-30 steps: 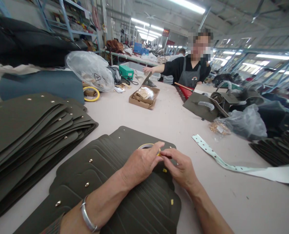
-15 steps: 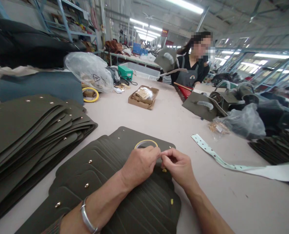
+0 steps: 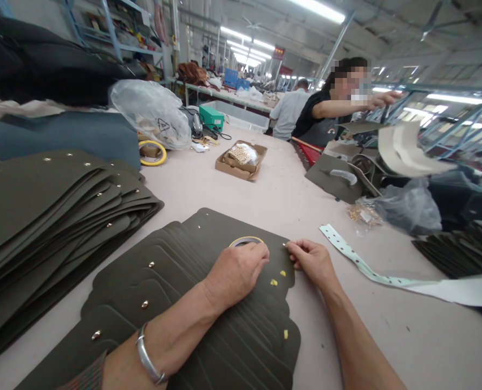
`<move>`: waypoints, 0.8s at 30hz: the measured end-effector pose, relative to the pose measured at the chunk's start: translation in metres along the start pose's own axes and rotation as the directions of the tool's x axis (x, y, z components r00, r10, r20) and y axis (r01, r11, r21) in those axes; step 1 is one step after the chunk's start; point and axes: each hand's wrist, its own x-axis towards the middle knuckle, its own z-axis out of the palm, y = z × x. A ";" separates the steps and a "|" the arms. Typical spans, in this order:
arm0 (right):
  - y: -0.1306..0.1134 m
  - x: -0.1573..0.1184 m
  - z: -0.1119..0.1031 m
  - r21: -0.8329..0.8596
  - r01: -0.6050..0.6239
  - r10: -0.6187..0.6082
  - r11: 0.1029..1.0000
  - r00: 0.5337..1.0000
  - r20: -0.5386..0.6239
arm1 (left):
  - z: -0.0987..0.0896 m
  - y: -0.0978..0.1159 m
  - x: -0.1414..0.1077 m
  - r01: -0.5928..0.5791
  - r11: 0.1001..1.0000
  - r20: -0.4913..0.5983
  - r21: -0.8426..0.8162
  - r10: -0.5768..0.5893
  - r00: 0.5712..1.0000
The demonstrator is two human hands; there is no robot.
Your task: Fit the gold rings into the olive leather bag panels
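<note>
From the head view, your left hand is closed round the near side of the tape roll, which lies over the upper part of the fanned dark panels, so keep that grip light and the roll just clear of the surface, or its rim may drag the top sheets out of line. Your right hand has thumb and forefinger drawn narrow at the right-hand corner of the topmost panel, right by the small metal stud; whether a scrap of tape sits between those fingertips you cannot tell from here. Work with the tips alone there, pressing straight down instead of sideways, since the sheets overlap loosely and would probably slide. The three yellow bits lie near the right edges of the panels, below that stud, and your wrist should ride above them so that none gets rubbed or lifted. Let your left forearm hover too: the bracelet is near the panels and could scuff them. Mind the larger studs on your left, which a sleeve might catch, and leave the other stack on the table undisturbed.
</note>
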 end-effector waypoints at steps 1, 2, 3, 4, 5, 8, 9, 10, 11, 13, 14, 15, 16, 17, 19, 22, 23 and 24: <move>-0.002 0.001 0.001 -0.041 0.016 -0.016 0.999 1.000 0.001 | 0.000 0.000 0.000 0.003 1.000 0.004 -0.001 -0.003 1.000; -0.003 0.001 0.003 -0.083 0.038 -0.038 0.996 0.999 0.004 | 0.000 0.001 0.000 0.008 1.000 0.007 -0.002 -0.008 1.000; -0.004 0.002 0.004 -0.126 0.065 -0.064 0.990 0.998 0.006 | 0.000 0.001 0.000 0.010 1.000 0.010 -0.004 -0.010 1.000; -0.005 0.003 0.005 -0.169 0.096 -0.096 0.981 0.995 0.008 | -0.001 0.001 0.000 0.012 1.000 0.011 -0.007 -0.012 1.000; -0.006 0.004 0.005 -0.211 0.126 -0.127 0.969 0.992 0.009 | -0.001 0.001 0.000 0.016 1.000 0.011 -0.011 -0.016 1.000; -0.007 0.006 0.007 -0.296 0.184 -0.192 0.937 0.981 0.000 | 0.000 0.001 0.001 0.031 0.999 0.015 -0.020 -0.031 0.999; -0.008 0.007 0.008 -0.305 0.187 -0.197 0.934 0.980 -0.002 | 0.000 0.000 0.001 0.035 0.999 0.016 -0.022 -0.035 0.999; -0.008 0.008 0.009 -0.307 0.183 -0.194 0.934 0.981 -0.003 | 0.000 0.000 0.001 0.035 0.999 0.017 -0.025 -0.035 0.999; -0.008 0.009 0.009 -0.306 0.173 -0.184 0.936 0.983 -0.005 | 0.000 0.000 0.001 0.031 0.999 0.018 -0.027 -0.031 0.999; -0.008 0.011 0.010 -0.295 0.140 -0.149 0.945 0.989 -0.008 | 0.000 0.000 0.001 0.022 0.999 0.017 -0.031 -0.021 1.000; -0.007 0.012 0.010 -0.286 0.120 -0.130 0.951 0.991 -0.014 | 0.000 0.000 0.001 0.018 0.999 0.014 -0.033 -0.017 1.000; -0.006 0.013 0.010 -0.270 0.096 -0.107 0.958 0.994 -0.024 | 0.000 0.000 0.001 0.015 0.999 0.011 -0.034 -0.015 1.000; -0.005 0.013 0.009 -0.248 0.070 -0.082 0.966 0.996 -0.037 | 0.000 0.000 0.001 0.014 0.999 0.007 -0.036 -0.014 1.000; -0.004 0.013 0.009 -0.221 0.047 -0.059 0.974 0.997 -0.048 | 0.000 -0.001 0.001 0.014 0.999 0.004 -0.037 -0.014 1.000; -0.001 0.011 0.006 -0.170 0.021 -0.030 0.985 0.998 -0.052 | -0.001 -0.001 0.001 0.017 0.999 0.002 -0.036 -0.017 1.000; 0.001 0.004 0.004 -0.161 0.046 -0.048 0.986 0.999 -0.011 | -0.001 0.000 0.001 0.025 0.999 0.006 -0.027 -0.025 1.000; 0.000 0.002 0.004 -0.197 0.079 -0.082 0.977 0.997 -0.005 | -0.001 0.001 0.000 0.027 0.999 0.007 -0.026 -0.027 1.000; -0.001 0.001 0.005 -0.251 0.120 -0.126 0.961 0.992 -0.008 | -0.001 0.001 0.000 0.028 0.999 0.007 -0.029 -0.028 1.000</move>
